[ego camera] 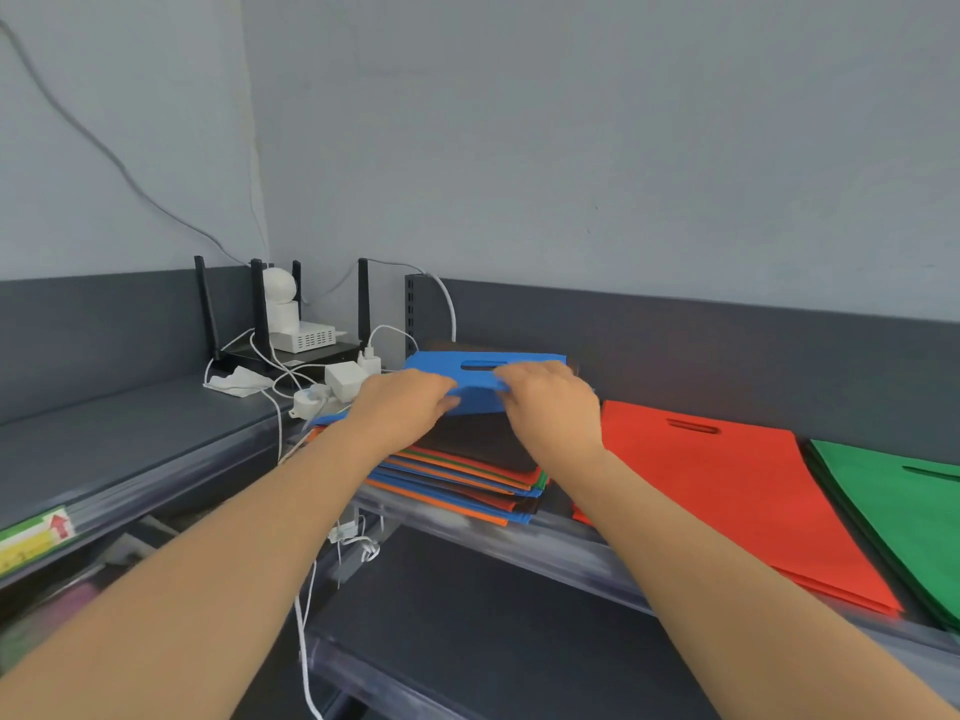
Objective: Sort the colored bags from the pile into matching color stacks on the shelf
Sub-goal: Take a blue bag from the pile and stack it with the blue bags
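Head view: one shelf corner, two hands, one pile, two sorted stacks.
Mixed pile [467, 480]: one, at the front edge of the shelf [571, 558]; blue, orange, red, green and dark bags layered, a dark one uppermost.
Blue bag [483, 379]: one, raised over the pile's rear, handle slot showing.
Left hand [410, 402]: fingers curled on the blue bag's left part, gripping it.
Right hand [550, 407]: fingers curled over the blue bag's right part, gripping it.
Red stack [727, 491]: one, flat, just right of the pile.
Green stack [904, 511]: one, further right of the pile, beyond the red.
Router [291, 356]: one, black, four upright antennas, left and behind the pile.
Security camera [280, 298]: one, white, behind the router.
White cables [306, 615]: several, left of the pile; exact count unclear.
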### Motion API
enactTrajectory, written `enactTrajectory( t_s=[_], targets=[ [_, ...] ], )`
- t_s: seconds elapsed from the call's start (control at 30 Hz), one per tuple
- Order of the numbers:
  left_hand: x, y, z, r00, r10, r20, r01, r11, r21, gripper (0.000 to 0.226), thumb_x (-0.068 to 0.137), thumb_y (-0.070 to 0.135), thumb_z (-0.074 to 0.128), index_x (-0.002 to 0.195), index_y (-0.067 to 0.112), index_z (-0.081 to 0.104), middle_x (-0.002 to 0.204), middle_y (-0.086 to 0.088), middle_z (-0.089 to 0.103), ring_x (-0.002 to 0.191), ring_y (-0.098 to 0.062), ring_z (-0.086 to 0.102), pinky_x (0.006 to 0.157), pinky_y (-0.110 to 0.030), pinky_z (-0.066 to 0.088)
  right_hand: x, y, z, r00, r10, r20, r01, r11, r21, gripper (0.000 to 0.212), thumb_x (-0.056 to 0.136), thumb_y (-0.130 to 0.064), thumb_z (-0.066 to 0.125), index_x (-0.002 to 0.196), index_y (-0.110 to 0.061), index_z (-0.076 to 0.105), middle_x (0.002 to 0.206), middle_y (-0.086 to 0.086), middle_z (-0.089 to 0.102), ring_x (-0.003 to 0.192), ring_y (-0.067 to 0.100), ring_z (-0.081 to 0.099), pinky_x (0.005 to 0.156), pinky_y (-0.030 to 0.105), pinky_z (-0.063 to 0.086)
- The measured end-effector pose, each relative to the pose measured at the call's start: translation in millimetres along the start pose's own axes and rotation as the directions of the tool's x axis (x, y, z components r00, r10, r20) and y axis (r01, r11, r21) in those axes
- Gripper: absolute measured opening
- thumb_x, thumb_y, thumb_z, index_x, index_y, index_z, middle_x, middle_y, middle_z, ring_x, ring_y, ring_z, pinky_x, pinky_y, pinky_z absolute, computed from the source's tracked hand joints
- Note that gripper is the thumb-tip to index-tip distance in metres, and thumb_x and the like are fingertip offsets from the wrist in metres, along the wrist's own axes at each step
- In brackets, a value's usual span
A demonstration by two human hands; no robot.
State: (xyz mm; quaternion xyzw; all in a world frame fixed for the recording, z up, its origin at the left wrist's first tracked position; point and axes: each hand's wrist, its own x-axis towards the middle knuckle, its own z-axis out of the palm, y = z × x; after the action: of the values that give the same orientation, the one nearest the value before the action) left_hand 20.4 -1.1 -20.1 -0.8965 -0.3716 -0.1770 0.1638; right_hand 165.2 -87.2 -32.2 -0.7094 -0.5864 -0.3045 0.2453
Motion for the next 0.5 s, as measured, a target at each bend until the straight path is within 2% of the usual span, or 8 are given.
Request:
enactTrajectory(
  t_s=[0.07,0.1,0.17,0.2,0.23,0.33,0.43,0.5],
  targets=[
    [0.9,10.9,-4.2,0.996,0.001,-0.091,0.001,1.000,0.021,0.030,0.101,0.037,0.034,0.109,0.019,0.056,0.092,-0.004,0.061,0.094,-0.027,0.060,0.066,-0.032,0.041,-1.2,11.3,-9.5,0.935,0.338,0.107,-0.355,0.887,0.296,0.043,0.090,-0.019,0.055,0.132,-0.018,0.047,0.129,0.006,0.050,0.110,0.033,0.051,0.082,0.037,0.045],
    [0.6,16.3,-6.2,0.992,0.005,-0.122,-0.003,1.000,0.019,0.029,0.100,0.036,0.035,0.110,0.020,0.057,0.097,-0.005,0.063,0.095,-0.027,0.060,0.067,-0.032,0.042,-1.4,18.4,-14.2,0.843,0.485,0.232,-0.536,0.722,0.437,0.046,0.092,-0.022,0.054,0.135,-0.013,0.041,0.132,0.011,0.045,0.111,0.036,0.052,0.085,0.039,0.045],
    [-1.7,27.2,-9.5,0.991,0.028,-0.131,-0.026,0.999,0.018,0.029,0.099,0.035,0.035,0.103,0.018,0.058,0.101,-0.004,0.064,0.097,-0.027,0.060,0.068,-0.032,0.041,-1.3,32.0,-24.2,0.599,0.600,0.530,-0.736,0.151,0.660,0.040,0.097,-0.033,0.049,0.125,-0.005,0.041,0.112,0.021,0.054,0.088,0.036,0.063,0.069,0.038,0.054],
    [-3.7,31.9,-10.1,0.992,0.053,-0.117,-0.050,0.998,0.027,0.028,0.099,0.034,0.036,0.095,0.017,0.058,0.099,-0.003,0.064,0.096,-0.026,0.059,0.066,-0.031,0.040,-2.9,37.6,-29.3,0.496,0.527,0.690,-0.748,-0.144,0.648,0.042,0.098,-0.040,0.043,0.118,-0.002,0.043,0.098,0.024,0.059,0.075,0.035,0.065,0.057,0.036,0.056],
    [-6.6,37.0,-11.2,0.991,0.083,-0.101,-0.079,0.996,0.039,0.028,0.097,0.033,0.037,0.085,0.015,0.055,0.093,-0.002,0.062,0.093,-0.025,0.059,0.065,-0.030,0.039,-7.3,41.1,-34.1,0.442,0.418,0.794,-0.743,-0.325,0.585,0.051,0.099,-0.047,0.038,0.115,0.000,0.045,0.090,0.026,0.061,0.068,0.034,0.066,0.050,0.033,0.056],
    [-17.1,48.7,-10.9,0.980,0.195,-0.024,-0.195,0.981,-0.003,0.025,0.093,0.033,0.041,0.077,0.014,0.044,0.083,0.000,0.053,0.089,-0.024,0.055,0.066,-0.032,0.041,-19.3,48.4,-37.3,0.411,0.184,0.893,-0.764,-0.465,0.447,0.069,0.094,-0.060,0.035,0.115,0.003,0.053,0.089,0.028,0.066,0.063,0.036,0.070,0.048,0.035,0.058],
    [-27.9,54.9,-10.8,0.944,0.244,0.224,-0.218,0.967,-0.136,0.041,0.089,0.059,0.042,0.098,0.019,0.049,0.090,0.005,0.053,0.089,-0.020,0.050,0.073,-0.034,0.041,-27.7,51.4,-40.0,0.376,0.122,0.919,-0.793,-0.471,0.387,0.039,0.094,-0.037,0.053,0.111,-0.002,0.055,0.095,0.024,0.070,0.072,0.038,0.071,0.057,0.043,0.060],
    [-31.0,55.1,-8.9,0.923,0.216,0.318,-0.147,0.963,-0.226,0.047,0.089,0.066,0.034,0.095,0.022,0.049,0.088,0.005,0.052,0.090,-0.019,0.047,0.079,-0.037,0.042,-32.6,54.4,-41.8,0.329,0.103,0.939,-0.831,-0.441,0.339,0.022,0.092,-0.017,0.055,0.108,-0.002,0.054,0.091,0.022,0.071,0.070,0.038,0.071,0.055,0.043,0.059]
  ],
)
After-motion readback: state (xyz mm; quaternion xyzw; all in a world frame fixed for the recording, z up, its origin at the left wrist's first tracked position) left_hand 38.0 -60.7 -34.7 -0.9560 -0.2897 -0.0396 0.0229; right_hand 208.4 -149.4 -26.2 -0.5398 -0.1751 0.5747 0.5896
